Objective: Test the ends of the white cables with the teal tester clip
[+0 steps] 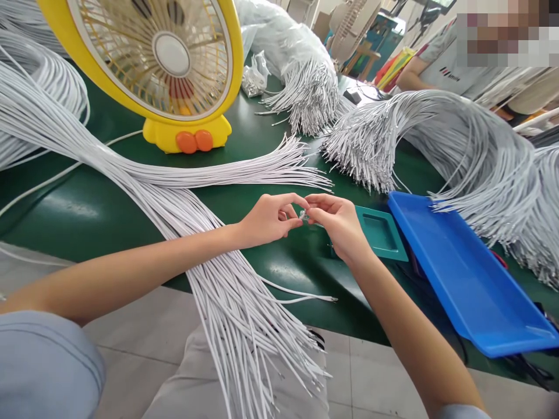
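Note:
My left hand [268, 218] and my right hand [336, 224] meet above the green table [87, 209], fingertips pinched together on a small silvery part [303, 216] too small to name. A big bundle of white cables [187, 233] runs under my left forearm and hangs over the table's front edge onto my lap. Just behind my right hand lies a small teal tray [382, 233].
A yellow desk fan [166, 64] stands at the back left. A blue tray [463, 273] juts over the front edge at right. More white cable bundles [458, 151] lie at right and at the back [305, 87]. Another person [454, 64] sits at far right.

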A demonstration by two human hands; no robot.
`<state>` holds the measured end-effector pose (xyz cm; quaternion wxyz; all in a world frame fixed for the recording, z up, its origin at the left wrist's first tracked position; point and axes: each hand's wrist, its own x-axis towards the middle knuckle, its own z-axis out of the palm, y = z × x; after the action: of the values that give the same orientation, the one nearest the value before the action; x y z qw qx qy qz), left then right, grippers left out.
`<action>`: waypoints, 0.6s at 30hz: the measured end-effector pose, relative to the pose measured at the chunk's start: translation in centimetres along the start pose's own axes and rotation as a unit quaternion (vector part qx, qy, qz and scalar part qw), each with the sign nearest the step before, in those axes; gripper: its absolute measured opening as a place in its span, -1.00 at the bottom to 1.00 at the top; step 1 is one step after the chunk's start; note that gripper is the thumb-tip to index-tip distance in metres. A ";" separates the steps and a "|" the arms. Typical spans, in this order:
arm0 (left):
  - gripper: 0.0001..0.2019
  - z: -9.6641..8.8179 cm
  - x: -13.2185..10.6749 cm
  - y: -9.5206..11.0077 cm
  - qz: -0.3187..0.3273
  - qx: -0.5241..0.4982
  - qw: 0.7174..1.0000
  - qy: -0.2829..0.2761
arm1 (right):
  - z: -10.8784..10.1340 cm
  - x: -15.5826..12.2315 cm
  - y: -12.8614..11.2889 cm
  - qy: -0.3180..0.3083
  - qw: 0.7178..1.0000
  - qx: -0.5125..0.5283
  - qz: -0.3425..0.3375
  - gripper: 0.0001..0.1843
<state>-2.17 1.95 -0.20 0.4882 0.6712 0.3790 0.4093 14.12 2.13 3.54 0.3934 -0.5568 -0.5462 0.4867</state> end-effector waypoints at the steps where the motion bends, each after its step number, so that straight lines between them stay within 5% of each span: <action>1: -0.76 0.0 0.0 0.0 0.001 0.001 1.000 0.002 | 0.0 0.0 0.0 0.003 1.000 0.003 0.002 -0.79; 18: -0.77 0.0 -0.1 -0.2 0.020 0.006 1.000 0.020 | 0.4 -0.2 0.6 0.004 0.993 0.116 0.033 -0.70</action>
<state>-2.26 1.91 -0.38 0.4679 0.6738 0.3773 0.4298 13.85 1.82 2.88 0.4411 -0.5267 -0.4664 0.5572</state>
